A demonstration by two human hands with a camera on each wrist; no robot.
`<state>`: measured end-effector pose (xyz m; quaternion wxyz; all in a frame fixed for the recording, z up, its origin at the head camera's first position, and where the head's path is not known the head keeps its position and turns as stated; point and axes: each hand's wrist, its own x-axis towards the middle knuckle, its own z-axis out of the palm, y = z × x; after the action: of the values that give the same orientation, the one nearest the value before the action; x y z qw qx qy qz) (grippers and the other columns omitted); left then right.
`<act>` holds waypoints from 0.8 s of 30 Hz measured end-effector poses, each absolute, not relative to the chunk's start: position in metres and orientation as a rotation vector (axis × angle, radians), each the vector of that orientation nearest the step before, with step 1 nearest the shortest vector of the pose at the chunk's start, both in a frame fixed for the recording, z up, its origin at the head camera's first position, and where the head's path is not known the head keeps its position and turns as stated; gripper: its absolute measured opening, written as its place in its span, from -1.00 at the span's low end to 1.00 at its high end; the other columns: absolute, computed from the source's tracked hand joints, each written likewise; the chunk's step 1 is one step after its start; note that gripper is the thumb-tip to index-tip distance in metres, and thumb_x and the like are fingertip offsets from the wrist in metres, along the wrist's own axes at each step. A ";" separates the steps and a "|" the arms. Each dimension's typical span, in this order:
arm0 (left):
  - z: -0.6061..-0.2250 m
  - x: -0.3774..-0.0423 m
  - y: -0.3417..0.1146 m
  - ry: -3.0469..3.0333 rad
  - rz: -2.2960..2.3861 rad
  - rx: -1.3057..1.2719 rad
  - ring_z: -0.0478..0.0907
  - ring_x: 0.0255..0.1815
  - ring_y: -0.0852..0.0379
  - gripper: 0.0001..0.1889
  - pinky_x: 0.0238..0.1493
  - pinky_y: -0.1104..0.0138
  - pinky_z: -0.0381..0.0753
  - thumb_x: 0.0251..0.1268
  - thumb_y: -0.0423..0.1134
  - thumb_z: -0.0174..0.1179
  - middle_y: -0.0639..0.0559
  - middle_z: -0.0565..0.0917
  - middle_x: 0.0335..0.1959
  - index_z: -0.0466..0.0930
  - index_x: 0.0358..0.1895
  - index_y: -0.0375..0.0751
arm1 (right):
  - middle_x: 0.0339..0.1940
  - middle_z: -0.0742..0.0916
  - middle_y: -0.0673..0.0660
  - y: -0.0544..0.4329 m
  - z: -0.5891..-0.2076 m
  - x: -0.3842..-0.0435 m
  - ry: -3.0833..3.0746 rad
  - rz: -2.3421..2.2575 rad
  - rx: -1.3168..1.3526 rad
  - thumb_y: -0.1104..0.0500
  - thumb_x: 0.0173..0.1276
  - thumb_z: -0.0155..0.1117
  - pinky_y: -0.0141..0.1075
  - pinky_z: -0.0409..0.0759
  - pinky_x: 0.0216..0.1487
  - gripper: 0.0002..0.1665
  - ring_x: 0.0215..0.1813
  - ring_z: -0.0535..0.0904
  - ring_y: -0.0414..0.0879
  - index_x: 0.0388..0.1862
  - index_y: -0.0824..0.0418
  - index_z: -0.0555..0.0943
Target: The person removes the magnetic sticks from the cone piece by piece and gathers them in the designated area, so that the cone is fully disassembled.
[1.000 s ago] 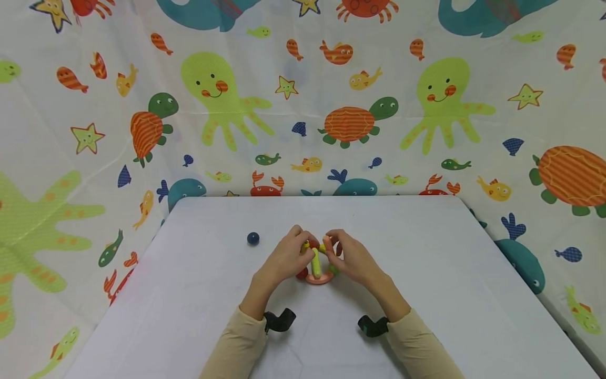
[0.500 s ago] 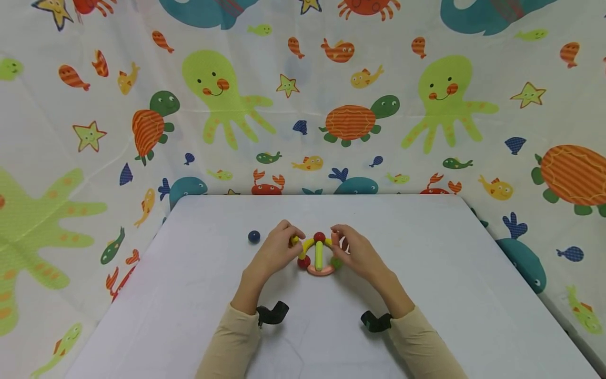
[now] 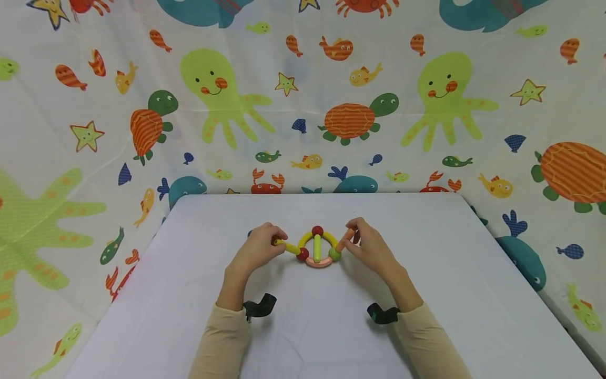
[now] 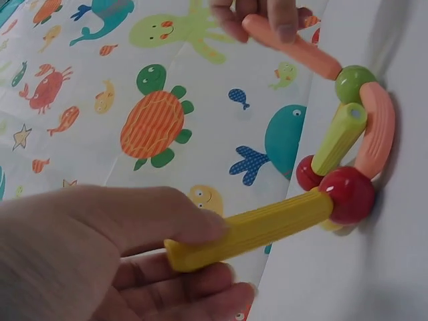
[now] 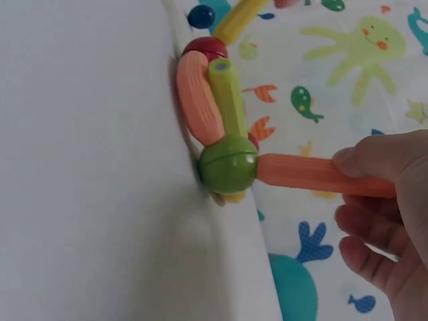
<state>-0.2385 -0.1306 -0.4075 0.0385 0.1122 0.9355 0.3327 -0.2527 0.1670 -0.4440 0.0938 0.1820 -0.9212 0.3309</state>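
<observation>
A toy ring of balls and curved sticks lies mid-table. It has a red ball (image 3: 317,230) at the back, another red ball (image 4: 347,194) at the left and a green ball (image 5: 228,164) at the right. A curved pink stick (image 3: 319,262) joins the two front balls; yellow curved ones form the back. From the back ball juts a lime-green stick (image 4: 340,139). My left hand (image 3: 258,246) pinches a straight yellow stick (image 4: 267,226), whose far end touches the left red ball. With my right hand (image 3: 372,246) I pinch an orange-pink stick (image 5: 301,172) against the green ball.
A dark blue ball (image 5: 201,17) sits on the white table (image 3: 317,326), mostly hidden behind my left hand in the head view. Behind the table hangs a curtain (image 3: 303,105) printed with sea animals.
My hands have moved apart from over the ring, each with its stick. Those sticks now slant outward from the left red ball and the green ball. The blue ball has become mostly covered.
</observation>
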 end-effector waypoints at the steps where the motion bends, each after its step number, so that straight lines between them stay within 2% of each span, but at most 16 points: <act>1: -0.407 -0.239 -0.132 2.862 1.006 0.336 0.52 -0.19 0.10 -0.76 -0.01 0.23 0.68 0.25 -0.29 0.30 -0.05 0.61 -0.17 0.70 -0.04 -0.25 | -0.20 0.65 0.10 0.169 -0.443 -0.253 -2.746 0.982 0.537 0.19 0.33 0.39 -0.38 0.59 -0.20 -0.55 -0.18 0.55 -0.04 0.13 0.25 0.48; 6: -0.408 -0.238 -0.139 2.831 0.923 0.313 0.53 -0.22 0.08 -0.75 -0.03 0.20 0.67 0.23 -0.31 0.31 -0.05 0.67 -0.23 0.71 -0.03 -0.28 | -0.26 0.65 0.08 0.182 -0.438 -0.254 -2.824 0.971 0.569 0.18 0.31 0.41 -0.35 0.56 -0.22 -0.68 -0.22 0.51 -0.07 -0.02 0.28 0.60; 10: -0.413 -0.239 -0.139 2.799 0.843 0.286 0.54 -0.24 0.10 -0.75 -0.07 0.22 0.67 0.22 -0.31 0.31 -0.04 0.70 -0.24 0.72 -0.04 -0.26 | -0.26 0.69 0.07 0.190 -0.439 -0.255 -2.911 0.927 0.592 0.16 0.30 0.42 -0.29 0.57 -0.16 -0.77 -0.23 0.51 -0.10 -0.12 0.23 0.67; 15: -0.421 -0.241 -0.133 2.788 0.764 0.305 0.52 -0.31 0.12 -0.83 -0.16 0.27 0.65 0.21 -0.31 0.34 -0.02 0.68 -0.30 0.73 -0.14 -0.24 | -0.25 0.71 0.06 0.193 -0.443 -0.258 -3.013 0.865 0.620 0.10 0.30 0.44 -0.22 0.61 -0.10 -0.76 -0.21 0.52 -0.10 -0.14 0.20 0.70; 24: -0.437 -0.246 -0.123 2.805 0.709 0.332 0.51 -0.33 0.13 -0.87 -0.16 0.27 0.60 0.16 -0.29 0.37 0.03 0.67 -0.36 0.72 -0.23 -0.21 | -0.28 0.71 0.06 0.186 -0.453 -0.263 -3.093 0.869 0.632 0.08 0.31 0.43 -0.23 0.62 -0.10 -0.73 -0.23 0.52 -0.11 -0.13 0.23 0.72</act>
<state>-0.2460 -0.1232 -0.4365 0.1142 0.1133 0.9569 0.2418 -0.2629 0.1863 -0.4533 -0.0664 0.1925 -0.9426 0.2647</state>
